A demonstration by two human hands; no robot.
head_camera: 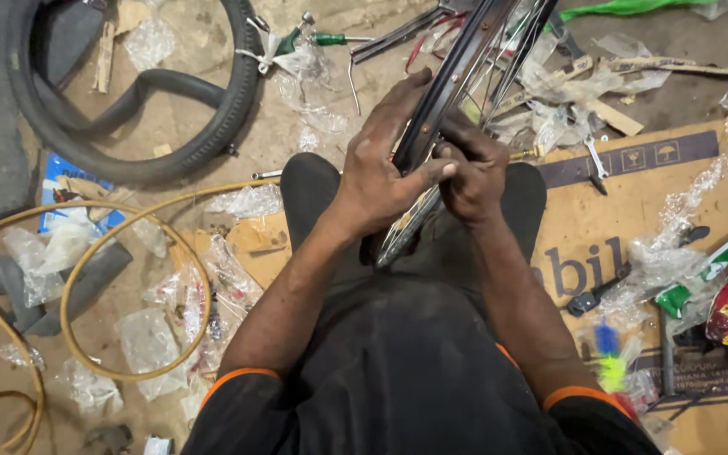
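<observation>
Gripping a bicycle wheel rim (452, 72) over the lap, the left hand (377, 173) is wrapped around it; right hand (473, 173) fingers are pinched closed at a spoke nipple, apparently being tightened, steady hold needed next.

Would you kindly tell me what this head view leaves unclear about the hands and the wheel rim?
- Right hand: fingertips hidden behind the wheel rim, grip unclear.
- Wheel rim: top cut off by the frame edge; lower end hidden behind the left hand.
- Spokes: motion-blurred, count unreadable.

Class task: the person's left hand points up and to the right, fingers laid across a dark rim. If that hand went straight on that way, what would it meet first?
The left hand already rests on the wheel rim, so that comes first; depth beyond is unclear.
</observation>
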